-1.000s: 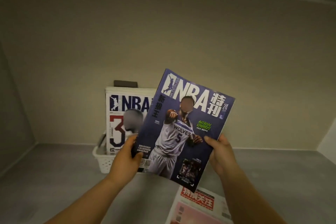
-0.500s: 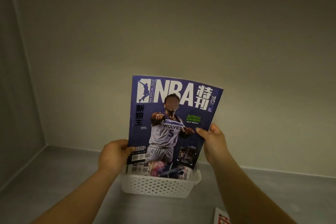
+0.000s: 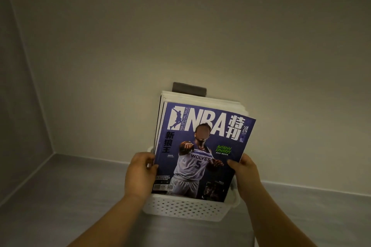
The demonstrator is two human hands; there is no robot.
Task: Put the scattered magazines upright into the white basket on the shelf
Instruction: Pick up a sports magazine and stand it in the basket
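A blue NBA magazine stands upright with its bottom edge inside the white perforated basket on the grey shelf. My left hand grips its left edge and my right hand grips its right edge. Behind it, more magazines stand upright in the basket, only their top edges and left sides showing. A dark grey object pokes up behind them against the wall.
The grey shelf surface stretches to the left and right of the basket. A beige back wall stands close behind it and a side wall closes the left.
The blue magazine has come down into the basket in front of the other magazines, both hands still on its edges. The view shifted, and the magazine lying on the shelf at lower right is out of view.
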